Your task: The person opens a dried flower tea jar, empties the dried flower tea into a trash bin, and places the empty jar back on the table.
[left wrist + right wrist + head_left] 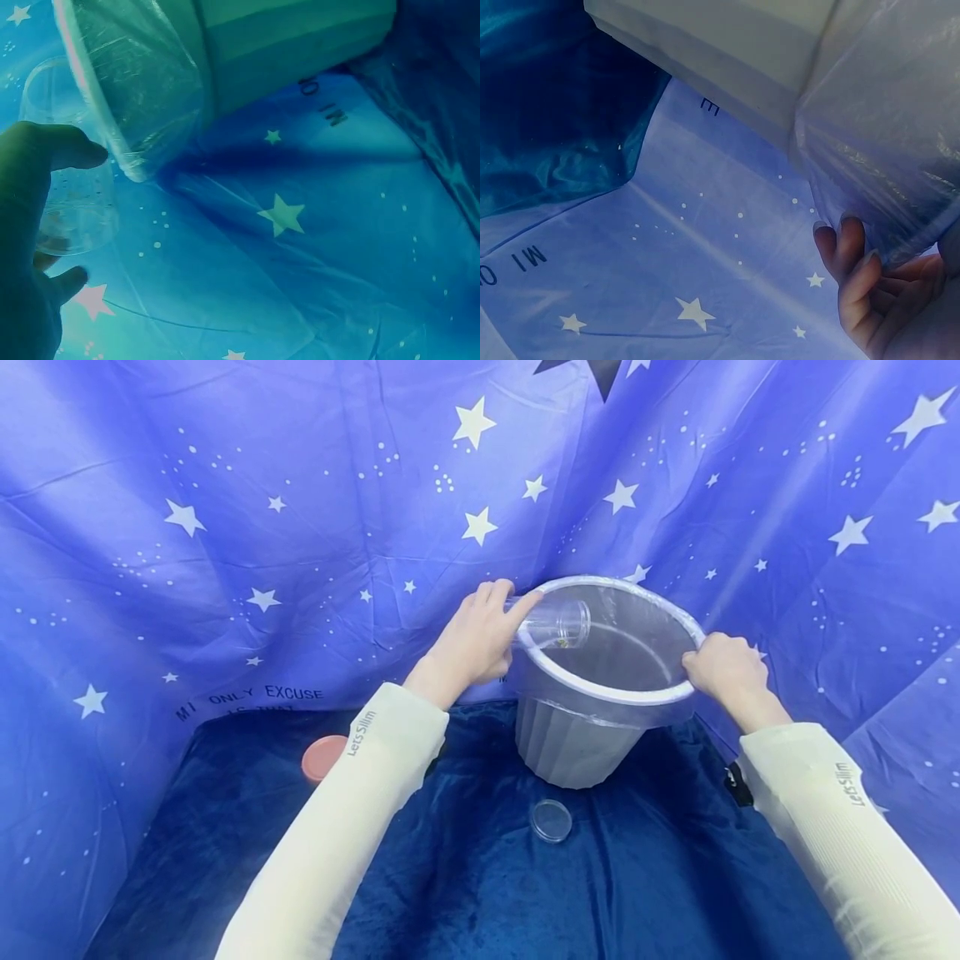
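Note:
My left hand grips a clear plastic jar, tipped on its side over the left rim of a grey trash can. A small yellowish bit shows inside the jar near its mouth. In the left wrist view the thumb and fingers wrap round the jar beside the rim. On the opposite side, my right hand holds the white rim of the can, over a clear plastic liner bag. Curled fingers press against the bag in the right wrist view. The can leans slightly toward me.
A clear round lid lies on the dark blue cloth in front of the can. Farther left is a pink round lid, partly behind the left sleeve. A blue star-printed curtain hangs close behind the can.

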Available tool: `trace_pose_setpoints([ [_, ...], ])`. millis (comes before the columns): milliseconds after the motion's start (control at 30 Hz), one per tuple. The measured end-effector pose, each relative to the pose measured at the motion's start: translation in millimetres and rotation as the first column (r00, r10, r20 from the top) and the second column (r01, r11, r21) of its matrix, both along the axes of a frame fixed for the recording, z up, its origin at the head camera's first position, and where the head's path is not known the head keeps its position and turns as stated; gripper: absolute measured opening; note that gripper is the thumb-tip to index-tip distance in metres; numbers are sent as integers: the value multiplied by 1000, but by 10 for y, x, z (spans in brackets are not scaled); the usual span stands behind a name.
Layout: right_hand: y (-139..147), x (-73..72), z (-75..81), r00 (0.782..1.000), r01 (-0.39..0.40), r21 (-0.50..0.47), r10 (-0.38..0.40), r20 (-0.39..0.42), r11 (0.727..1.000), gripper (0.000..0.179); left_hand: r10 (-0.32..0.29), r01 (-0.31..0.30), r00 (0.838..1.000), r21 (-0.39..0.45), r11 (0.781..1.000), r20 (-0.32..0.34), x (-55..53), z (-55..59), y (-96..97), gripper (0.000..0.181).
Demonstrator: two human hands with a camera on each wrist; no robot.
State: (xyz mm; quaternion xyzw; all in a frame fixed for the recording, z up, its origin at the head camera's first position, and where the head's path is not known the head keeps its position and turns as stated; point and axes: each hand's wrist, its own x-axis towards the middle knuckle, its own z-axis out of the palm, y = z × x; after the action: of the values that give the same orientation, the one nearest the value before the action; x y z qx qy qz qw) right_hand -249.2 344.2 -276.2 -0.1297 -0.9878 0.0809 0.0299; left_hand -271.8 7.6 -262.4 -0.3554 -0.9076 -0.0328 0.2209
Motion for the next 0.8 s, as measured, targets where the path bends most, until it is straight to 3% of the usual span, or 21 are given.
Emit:
trace_pose_setpoints([
  [133,-7,-11,6,1000,1,-2,-1,-9,1000,40,-15,-5,982,106,994,189,-7,75,-9,77],
  [233,-16,-15,7,1000,-1,-3,1,-11,1000,40,-19,-24,965,162,986,261,-2,119,-4,75],
  [500,-19,-12,11,1000,0,-1,0,-10,1000,41,-23,-43,957,219,975,288,-9,144,37,62],
  [800,9,-21,-8,1000,-1,-1,1,-6,1000,39,5,-59,957,178,982,288,8,221,69,65],
])
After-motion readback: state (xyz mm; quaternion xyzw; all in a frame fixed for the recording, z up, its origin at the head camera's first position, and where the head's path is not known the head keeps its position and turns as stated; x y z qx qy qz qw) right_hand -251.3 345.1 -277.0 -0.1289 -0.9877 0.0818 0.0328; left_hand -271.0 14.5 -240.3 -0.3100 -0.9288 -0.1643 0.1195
